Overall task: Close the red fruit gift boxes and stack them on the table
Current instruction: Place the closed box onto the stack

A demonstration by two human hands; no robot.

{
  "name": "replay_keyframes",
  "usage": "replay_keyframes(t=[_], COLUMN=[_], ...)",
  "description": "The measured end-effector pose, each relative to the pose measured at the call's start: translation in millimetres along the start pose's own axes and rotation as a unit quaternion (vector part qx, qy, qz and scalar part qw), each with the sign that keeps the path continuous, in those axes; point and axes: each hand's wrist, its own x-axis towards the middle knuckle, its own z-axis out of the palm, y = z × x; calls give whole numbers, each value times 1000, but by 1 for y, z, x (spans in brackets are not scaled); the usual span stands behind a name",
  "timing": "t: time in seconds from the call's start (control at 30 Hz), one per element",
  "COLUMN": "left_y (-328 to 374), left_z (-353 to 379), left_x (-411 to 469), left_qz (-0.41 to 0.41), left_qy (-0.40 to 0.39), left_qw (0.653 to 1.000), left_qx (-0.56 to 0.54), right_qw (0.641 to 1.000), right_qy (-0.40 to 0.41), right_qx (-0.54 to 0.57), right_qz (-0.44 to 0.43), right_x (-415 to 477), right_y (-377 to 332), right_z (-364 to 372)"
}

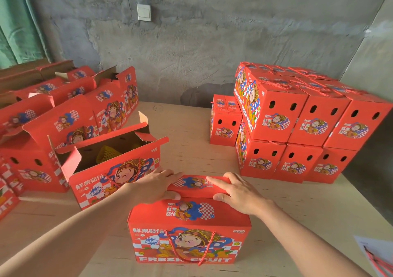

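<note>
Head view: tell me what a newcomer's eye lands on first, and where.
Front and centre, the left hand and right hand press the far top flap of a red gift box on the table. At right rises a neat stack of closed boxes, two tiers high. At left stand open boxes, flaps up, with yellow netting showing in the nearest.

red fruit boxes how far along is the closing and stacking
Done: a stack of closed boxes sits two layers high at the right. In hand: the left hand and right hand press the far lid flap down on the front box. Left: that box needs stacking, and several open boxes stand at the left.
</note>
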Motion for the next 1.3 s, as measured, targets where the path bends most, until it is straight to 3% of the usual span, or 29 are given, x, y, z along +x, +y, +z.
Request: replay_keyframes(t=[0.23, 0.5, 0.63, 0.73, 0.83, 0.97, 1.03, 1.13, 1.3], left_y=[-3, -14, -10, -8, 1, 51, 80, 91, 61], left_z=[9, 16, 24, 25, 21, 43, 59, 59, 43], left_x=[-6, -10, -11, -8, -10, -22, -33, -45, -20], left_qz=[19, 20, -8, -22, -50, -104, -95, -68, -8], left_qy=[48, 40, 78, 69, 67, 123, 152, 218, 171], left_qw=[998, 999, 997, 996, 995, 986, 982, 973, 985], left_qx=[26, 9, 16, 46, 52, -37, -54, 14, 24], right_qw=[1000, 999, 1000, 1000, 999, 999, 996, 992, 990], right_qy=[-6, -16, -16, 15, -9, 29, 53, 84, 122], right_qx=[14, 30, 12, -1, 26, 40, 72, 93, 46], right_qz=[1, 1, -6, -25, -20, -18, -13, -1, 58], right_x=[-1, -4, -4, 0, 3, 4, 4, -1, -24], right_y=[-1, 0, 0, -5, -8, -1, 2, 1, 6], right_z=[1, 6, 4, 8, 9, 4, 5, 10, 14])
